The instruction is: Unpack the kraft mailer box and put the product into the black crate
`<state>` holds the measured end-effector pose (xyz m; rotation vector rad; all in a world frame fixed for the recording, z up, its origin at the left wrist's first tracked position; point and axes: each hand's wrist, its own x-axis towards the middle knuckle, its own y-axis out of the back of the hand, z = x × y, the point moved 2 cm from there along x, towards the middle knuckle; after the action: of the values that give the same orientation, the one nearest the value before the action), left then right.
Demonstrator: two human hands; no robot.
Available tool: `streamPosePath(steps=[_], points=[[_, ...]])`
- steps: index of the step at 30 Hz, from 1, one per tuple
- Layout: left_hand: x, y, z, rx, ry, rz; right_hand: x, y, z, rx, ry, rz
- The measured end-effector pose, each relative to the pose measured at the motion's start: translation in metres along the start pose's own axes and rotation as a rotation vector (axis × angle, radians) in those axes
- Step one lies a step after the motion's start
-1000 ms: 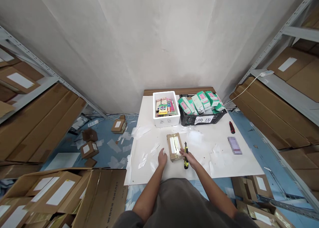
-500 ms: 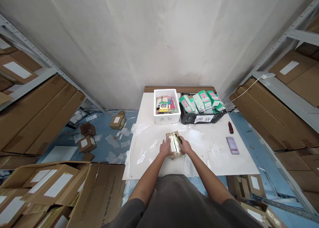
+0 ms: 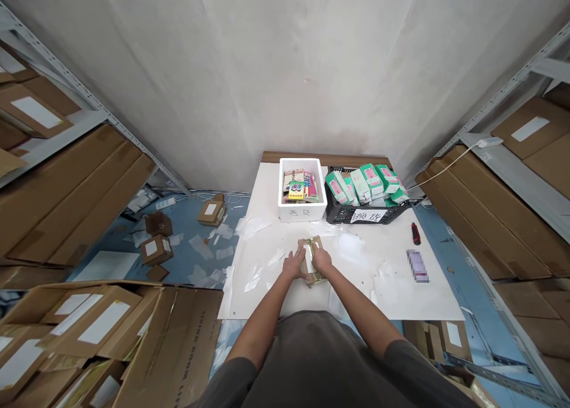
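One second on, our spread left hand (image 3: 294, 264) has reached and seemingly steadies the parcel (image 3: 309, 256) toward the surface's front edge (image 3: 414, 318); our right hand (image 3: 321, 259)'s closure we can't tell.

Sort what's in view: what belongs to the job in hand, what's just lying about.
In the job:
taped parcel
left hand and right hand, on it

Apparently lying about:
red-and-black tool
pale scraps
small floor cartons
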<state>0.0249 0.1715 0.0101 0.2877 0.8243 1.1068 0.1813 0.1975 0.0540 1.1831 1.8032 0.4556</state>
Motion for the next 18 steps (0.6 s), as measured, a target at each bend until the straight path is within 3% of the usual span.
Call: streamPosePath(steps=[4, 11, 18], points=[[0.0, -0.004, 0.001, 0.026, -0.005, -0.005, 0.0, -0.002, 0.0, -0.124, -0.042, 0.012], [-0.002, -0.001, 0.002, 0.052, 0.037, 0.03, -0.007, 0.003, -0.003, -0.099, -0.06, -0.044], [0.002, -0.004, 0.009, 0.252, 0.061, -0.008, -0.057, -0.01, 0.042, 0.084, -0.134, -0.249]])
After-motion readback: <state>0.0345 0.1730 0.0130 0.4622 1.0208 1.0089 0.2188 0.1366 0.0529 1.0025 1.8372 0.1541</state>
